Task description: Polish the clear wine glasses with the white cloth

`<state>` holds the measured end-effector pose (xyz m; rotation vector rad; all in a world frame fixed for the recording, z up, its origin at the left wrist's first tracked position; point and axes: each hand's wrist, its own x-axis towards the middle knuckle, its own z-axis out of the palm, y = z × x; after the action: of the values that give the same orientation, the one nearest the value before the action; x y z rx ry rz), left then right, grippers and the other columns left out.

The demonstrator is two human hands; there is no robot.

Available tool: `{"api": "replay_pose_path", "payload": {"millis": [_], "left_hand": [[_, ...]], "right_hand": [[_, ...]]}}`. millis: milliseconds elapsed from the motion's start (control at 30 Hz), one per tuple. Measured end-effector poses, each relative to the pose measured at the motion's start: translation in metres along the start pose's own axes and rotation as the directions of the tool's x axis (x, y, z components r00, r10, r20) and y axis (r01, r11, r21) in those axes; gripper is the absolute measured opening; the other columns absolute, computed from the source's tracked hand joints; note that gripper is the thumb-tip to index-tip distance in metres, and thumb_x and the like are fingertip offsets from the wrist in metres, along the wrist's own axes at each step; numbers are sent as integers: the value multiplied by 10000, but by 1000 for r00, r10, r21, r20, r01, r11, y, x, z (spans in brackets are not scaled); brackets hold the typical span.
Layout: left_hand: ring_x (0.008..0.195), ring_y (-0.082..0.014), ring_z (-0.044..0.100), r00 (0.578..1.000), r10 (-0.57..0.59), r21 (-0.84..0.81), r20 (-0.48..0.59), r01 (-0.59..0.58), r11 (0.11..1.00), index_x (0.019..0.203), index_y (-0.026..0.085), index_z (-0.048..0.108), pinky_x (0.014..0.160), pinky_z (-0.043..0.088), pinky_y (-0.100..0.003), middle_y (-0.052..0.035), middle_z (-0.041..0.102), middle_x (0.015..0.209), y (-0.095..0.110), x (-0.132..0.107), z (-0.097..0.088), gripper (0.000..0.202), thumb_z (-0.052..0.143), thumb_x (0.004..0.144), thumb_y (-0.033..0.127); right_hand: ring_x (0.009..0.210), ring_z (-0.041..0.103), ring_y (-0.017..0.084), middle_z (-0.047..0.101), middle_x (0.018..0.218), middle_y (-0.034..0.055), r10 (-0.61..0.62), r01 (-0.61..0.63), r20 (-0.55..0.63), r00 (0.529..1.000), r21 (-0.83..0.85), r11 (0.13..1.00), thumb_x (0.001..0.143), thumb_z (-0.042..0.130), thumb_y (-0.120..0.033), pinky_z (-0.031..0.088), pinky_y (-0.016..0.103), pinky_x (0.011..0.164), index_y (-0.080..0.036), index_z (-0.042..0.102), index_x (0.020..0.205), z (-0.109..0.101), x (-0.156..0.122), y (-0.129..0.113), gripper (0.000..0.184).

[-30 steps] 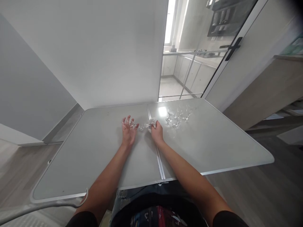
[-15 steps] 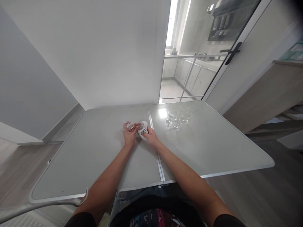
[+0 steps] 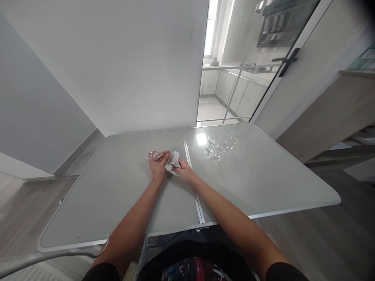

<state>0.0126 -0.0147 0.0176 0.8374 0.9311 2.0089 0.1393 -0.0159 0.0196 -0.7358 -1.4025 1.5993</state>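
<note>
My left hand (image 3: 158, 166) is closed round a clear stemmed glass (image 3: 152, 154), held on its side above the table with the bowl toward the left. The glass's foot end points right, against a white cloth (image 3: 172, 164). My right hand (image 3: 184, 170) grips this cloth, its fingers partly hidden in the folds. To the right, several clear stemmed glasses stand together on the table; the nearest is a short glass (image 3: 218, 155), and another glass (image 3: 209, 147) stands left of the group.
The pale grey table (image 3: 117, 195) has a metal seam (image 3: 193, 183) across its middle. A white wall (image 3: 146, 78) rises at its far edge. Beyond the far right is a glass door (image 3: 234, 89) with a black handle (image 3: 288, 62). A grey pipe (image 3: 64, 253) curves by the near left edge.
Both hands have shifted slightly left with the glass and the cloth. The cloth is bunched differently and hangs lower between the hands. The standing glasses have stayed in place.
</note>
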Motion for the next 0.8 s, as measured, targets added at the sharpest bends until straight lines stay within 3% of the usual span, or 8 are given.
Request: {"api": "replay_pose_path", "payload": {"millis": [133, 200, 367, 500, 567, 700, 800], "left_hand": [[843, -186, 747, 993, -81, -10, 90, 83, 997, 1062, 261, 411, 814, 578, -334, -3, 738, 879, 0, 0, 0, 649, 896, 632, 230], [848, -194, 749, 988, -98, -4, 118, 100, 995, 1061, 259, 415, 820, 579, -338, -5, 737, 881, 0, -1, 1, 656, 901, 621, 234], [836, -165, 745, 1000, -4, 18, -5, 4, 1000, 1076, 258, 410, 840, 578, -334, 0, 728, 885, -1, 3, -2, 658, 894, 631, 259], [825, -171, 743, 995, -73, 4, 73, 73, 997, 1075, 259, 404, 799, 580, -323, -10, 730, 895, -2, 2, -2, 656, 893, 638, 259], [836, -181, 744, 989, -97, -3, 109, 98, 995, 1069, 259, 407, 813, 579, -335, -10, 733, 891, -1, -1, -1, 647, 893, 643, 241], [850, -176, 742, 996, -49, 4, 69, 49, 999, 1075, 259, 413, 839, 577, -346, -10, 733, 899, 1, 0, -1, 632, 886, 656, 240], [849, -172, 742, 1000, -13, 15, 27, 12, 1000, 1088, 262, 416, 839, 576, -338, -5, 730, 900, 0, 2, -3, 649, 891, 646, 258]], "right_hand": [[981, 563, 203, 657, 1027, 19, -24, 28, -69, 997, 69, 997, 696, 619, -228, 450, 301, 888, -229, 597, 1182, 0, -1, -3, 486], [976, 565, 202, 659, 1009, 18, -11, 12, -46, 999, 24, 1000, 699, 614, -213, 451, 305, 890, -227, 593, 1196, 0, -1, -4, 498], [1016, 563, 201, 655, 1054, 27, -50, 57, 78, 996, -93, 994, 735, 640, -237, 442, 323, 942, -216, 591, 1202, 2, -4, -6, 471], [1071, 560, 202, 643, 1151, 34, -68, 68, -17, 998, 9, 998, 760, 624, -249, 429, 332, 988, -234, 557, 1241, 2, -3, -7, 486], [1081, 561, 204, 646, 1143, 29, -44, 45, -11, 999, 35, 998, 742, 629, -228, 426, 335, 996, -244, 550, 1257, 1, -2, -5, 521], [1075, 565, 212, 658, 1064, 24, -12, 9, 90, 996, 24, 1000, 707, 668, -224, 429, 339, 991, -233, 566, 1251, 1, -2, -2, 554], [1053, 572, 212, 660, 1067, 29, -14, 12, 47, 999, 32, 999, 713, 673, -246, 446, 329, 956, -226, 583, 1218, 2, -2, 0, 513]]}}
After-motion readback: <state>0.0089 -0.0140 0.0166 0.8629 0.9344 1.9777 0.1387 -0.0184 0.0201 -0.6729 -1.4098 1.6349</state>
